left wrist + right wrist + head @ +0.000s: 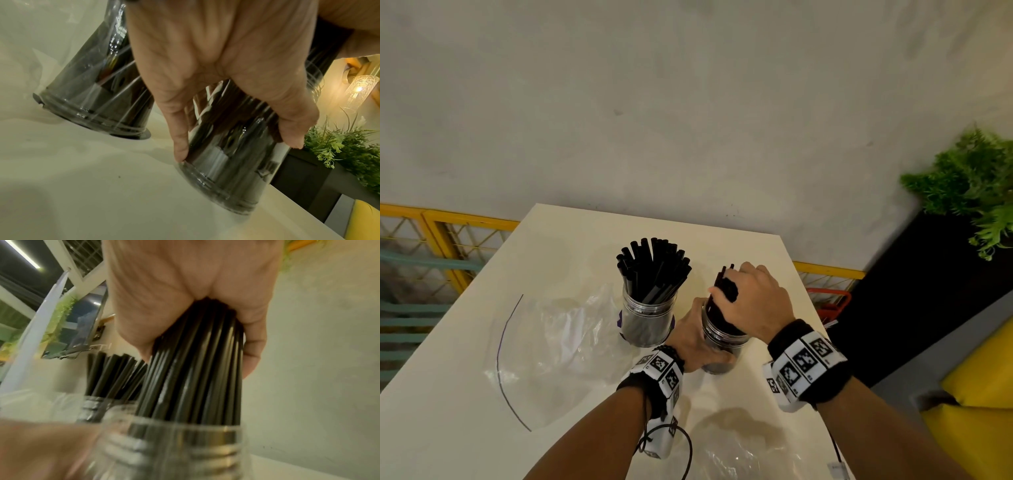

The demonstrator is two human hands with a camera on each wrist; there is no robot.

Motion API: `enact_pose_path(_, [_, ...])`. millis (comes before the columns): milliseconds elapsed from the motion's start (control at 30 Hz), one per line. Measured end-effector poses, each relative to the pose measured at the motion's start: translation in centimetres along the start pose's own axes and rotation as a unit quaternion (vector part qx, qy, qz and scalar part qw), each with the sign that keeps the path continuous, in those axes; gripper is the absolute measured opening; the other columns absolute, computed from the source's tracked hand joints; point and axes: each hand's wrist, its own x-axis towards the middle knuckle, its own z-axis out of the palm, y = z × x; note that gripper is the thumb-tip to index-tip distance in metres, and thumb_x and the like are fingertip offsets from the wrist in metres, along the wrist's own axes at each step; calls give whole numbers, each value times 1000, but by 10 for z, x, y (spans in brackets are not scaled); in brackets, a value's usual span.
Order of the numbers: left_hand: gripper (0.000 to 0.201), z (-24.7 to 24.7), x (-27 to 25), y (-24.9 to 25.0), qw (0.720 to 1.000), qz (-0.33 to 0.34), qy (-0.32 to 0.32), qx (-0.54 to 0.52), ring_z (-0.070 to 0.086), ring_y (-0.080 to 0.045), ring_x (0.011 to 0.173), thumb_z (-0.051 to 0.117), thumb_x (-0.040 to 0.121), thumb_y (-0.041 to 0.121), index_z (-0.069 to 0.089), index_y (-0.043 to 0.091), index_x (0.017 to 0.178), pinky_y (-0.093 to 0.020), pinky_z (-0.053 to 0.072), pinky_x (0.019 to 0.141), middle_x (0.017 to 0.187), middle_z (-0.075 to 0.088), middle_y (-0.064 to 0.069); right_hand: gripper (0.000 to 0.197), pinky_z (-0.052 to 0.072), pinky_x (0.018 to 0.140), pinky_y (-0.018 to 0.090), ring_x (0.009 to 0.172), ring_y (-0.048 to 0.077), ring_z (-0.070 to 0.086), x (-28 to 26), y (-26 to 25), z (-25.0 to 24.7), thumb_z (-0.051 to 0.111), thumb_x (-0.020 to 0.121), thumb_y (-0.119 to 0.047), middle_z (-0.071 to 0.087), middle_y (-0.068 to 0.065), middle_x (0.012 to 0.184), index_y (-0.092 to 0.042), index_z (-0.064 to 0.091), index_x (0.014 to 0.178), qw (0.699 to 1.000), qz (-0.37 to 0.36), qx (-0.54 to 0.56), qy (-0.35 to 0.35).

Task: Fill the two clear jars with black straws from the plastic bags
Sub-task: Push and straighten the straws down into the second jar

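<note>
Two clear jars stand on the cream table [571, 240]. The left jar [647, 320] [96, 100] is full of fanned-out black straws [654, 267] [111, 374]. My left hand [693, 337] [226, 78] grips the right jar [722, 342] [236, 175] [185, 447] around its side. My right hand [751, 301] [185, 293] grips a bundle of black straws [724, 291] [197, 366] from above; their lower ends sit inside the right jar's mouth.
An empty clear plastic bag [544, 356] lies left of the jars and another bag [743, 455] lies near the front edge. A black planter with green plants [969, 185] stands to the right. Yellow railing [448, 226] runs behind the table.
</note>
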Motion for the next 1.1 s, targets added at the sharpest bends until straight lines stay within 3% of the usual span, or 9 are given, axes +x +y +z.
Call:
enact_pose_path(267, [99, 1, -1, 3, 1000, 8, -3, 11, 59, -14, 112, 90, 57, 31, 28, 24, 135, -27, 48, 97, 116, 56, 13, 49, 47, 92, 55, 118, 33, 46, 17, 9, -13, 47, 90, -58, 50, 8, 120, -18, 49, 119, 991, 98, 36, -81])
enact_pose_path(400, [98, 0, 0, 1, 1000, 4, -4, 5, 60, -15, 111, 89, 54, 34, 29, 27, 131, -34, 50, 100, 120, 61, 10, 49, 46, 93, 57, 123, 30, 47, 10, -2, -13, 55, 87, -48, 52, 3, 132, -26, 50, 130, 997, -41, -14, 59])
enact_pose_path(467, [97, 0, 1, 1, 1000, 2, -5, 9, 61, -16, 110, 88, 51, 36, 29, 28, 128, -39, 52, 98, 119, 62, 7, 43, 41, 97, 63, 127, 33, 51, 1, -8, 2, 54, 86, -44, 58, 4, 135, -23, 62, 123, 989, -109, -87, 45])
enact_pose_path(567, [98, 0, 0, 2, 1000, 6, -3, 8, 61, -17, 112, 89, 53, 34, 29, 25, 131, -36, 52, 97, 122, 61, 5, 47, 31, 101, 69, 135, 39, 43, 6, 2, 7, 47, 86, -45, 52, 6, 144, -18, 66, 118, 981, -66, -182, -20])
enact_pose_path(633, [100, 1, 0, 2, 1000, 3, 0, 12, 60, -16, 112, 88, 55, 34, 29, 25, 134, -33, 50, 98, 124, 61, 5, 43, 26, 105, 65, 139, 38, 33, 15, 16, -1, 41, 94, -46, 41, 1, 150, -23, 61, 123, 985, -2, -159, -70])
enact_pose_path(700, [99, 2, 1, 2, 1000, 2, -1, 12, 60, -16, 111, 88, 54, 36, 29, 26, 132, -33, 51, 98, 122, 61, 7, 34, 39, 99, 55, 126, 35, 47, 17, 23, -2, 42, 96, -43, 51, 1, 134, -24, 62, 115, 994, 35, -58, -90])
enact_pose_path(800, [99, 2, 0, 2, 1000, 2, -1, 12, 61, -17, 110, 87, 52, 38, 29, 27, 131, -36, 53, 98, 121, 62, 7, 28, 49, 83, 43, 102, 35, 59, 18, 17, 1, 45, 96, -34, 58, 7, 107, -16, 64, 103, 996, 53, 36, -61])
enact_pose_path(933, [99, 2, 1, 2, 1000, 6, 4, 17, 63, -15, 109, 89, 53, 38, 30, 26, 132, -35, 53, 98, 120, 63, 7, 32, 47, 82, 42, 100, 35, 59, 22, 18, -7, 43, 97, -32, 60, 12, 106, -8, 63, 103, 997, 67, 25, -7])
enact_pose_path(1100, [103, 2, 1, 3, 1000, 7, -4, 17, 60, -16, 111, 90, 56, 35, 28, 24, 136, -31, 49, 98, 123, 60, 4, 51, 45, 95, 45, 112, 37, 55, 35, 17, -11, 31, 96, -52, 56, 15, 123, -10, 59, 106, 973, 121, -20, -195])
